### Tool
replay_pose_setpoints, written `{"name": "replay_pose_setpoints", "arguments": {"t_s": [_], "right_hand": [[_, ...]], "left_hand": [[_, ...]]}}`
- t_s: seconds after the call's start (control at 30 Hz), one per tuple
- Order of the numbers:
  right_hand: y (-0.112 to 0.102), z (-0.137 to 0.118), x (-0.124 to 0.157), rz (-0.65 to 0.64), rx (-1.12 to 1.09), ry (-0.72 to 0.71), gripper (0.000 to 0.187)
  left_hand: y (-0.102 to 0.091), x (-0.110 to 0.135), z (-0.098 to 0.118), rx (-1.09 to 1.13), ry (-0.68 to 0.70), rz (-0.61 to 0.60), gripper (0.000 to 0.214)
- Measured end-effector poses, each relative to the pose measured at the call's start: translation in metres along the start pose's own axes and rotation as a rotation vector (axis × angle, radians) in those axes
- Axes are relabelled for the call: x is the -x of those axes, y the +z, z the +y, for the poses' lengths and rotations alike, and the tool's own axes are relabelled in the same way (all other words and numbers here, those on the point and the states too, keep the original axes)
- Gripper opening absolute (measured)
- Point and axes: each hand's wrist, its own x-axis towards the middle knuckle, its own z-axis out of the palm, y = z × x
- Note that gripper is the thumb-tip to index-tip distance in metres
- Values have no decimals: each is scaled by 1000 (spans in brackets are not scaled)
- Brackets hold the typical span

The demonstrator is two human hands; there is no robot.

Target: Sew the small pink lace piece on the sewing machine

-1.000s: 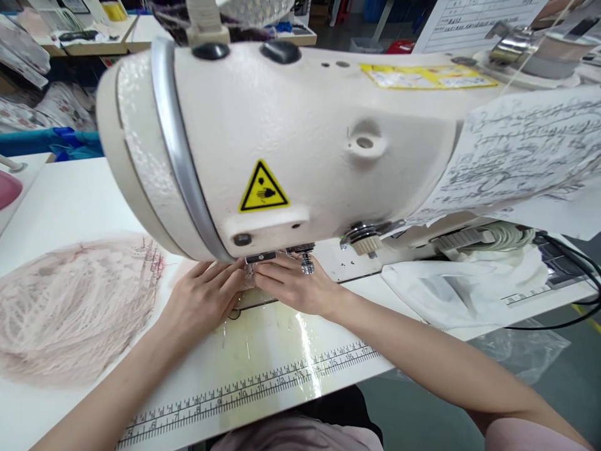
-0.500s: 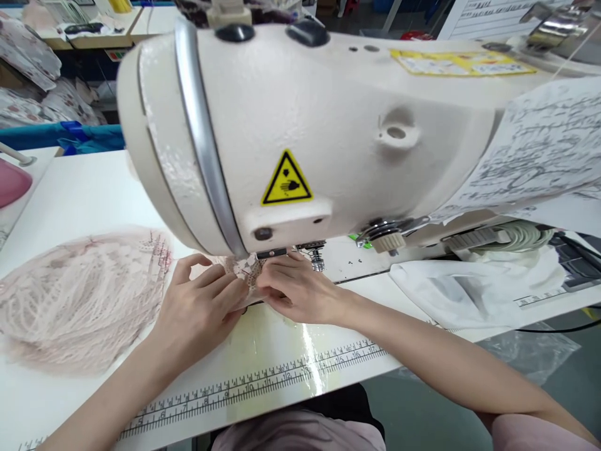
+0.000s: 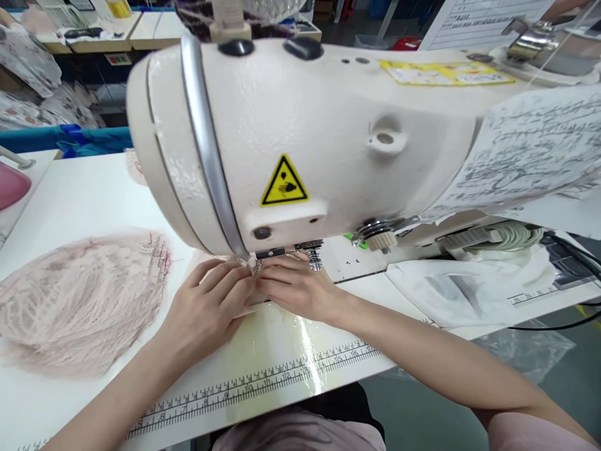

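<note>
A white sewing machine point(image 3: 338, 138) fills the upper middle of the view. Below its head, a small strip of pale pink lace point(image 3: 256, 267) shows between my hands; most of it is covered by fingers and the machine. My left hand point(image 3: 206, 307) has its fingers bent and pressed together on the lace from the left. From the right, my right hand point(image 3: 300, 288) holds the lace edge, its fingers close together and its thumb hidden. The fingertips of both hands nearly meet beside the presser area. The needle is out of sight.
A heap of pink lace point(image 3: 84, 300) lies left on the white table point(image 3: 94, 194). White cloth point(image 3: 469, 285) rests at the right, by a coil of pale green tape point(image 3: 516, 238). A printed ruler point(image 3: 253, 388) runs along the front edge. Handwritten paper point(image 3: 530, 150) hangs on the machine.
My left fingers have drawn together and moved slightly right, toward my right hand. My right fingers have flattened over the lace. Less lace shows between them, and the view has shifted slightly.
</note>
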Motion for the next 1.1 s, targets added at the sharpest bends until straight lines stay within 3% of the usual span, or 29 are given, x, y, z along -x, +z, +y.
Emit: {"name": "replay_pose_setpoints", "arguments": {"t_s": [0.1, 0.27, 0.5, 0.83, 1.1], "right_hand": [[1, 2, 1, -52, -27, 26, 21], [1, 3, 2, -71, -48, 26, 21], [3, 3, 3, -27, -24, 27, 25], [2, 4, 4, -22, -33, 35, 25], [1, 4, 4, -28, -19, 47, 22]], "left_hand": [[8, 2, -4, 27, 19, -29, 30], [14, 5, -7, 23, -1, -67, 25], [17, 9, -13, -55, -24, -119, 43], [16, 12, -12, -118, -15, -80, 41], [19, 10, -18, -39, 109, -49, 37]]}}
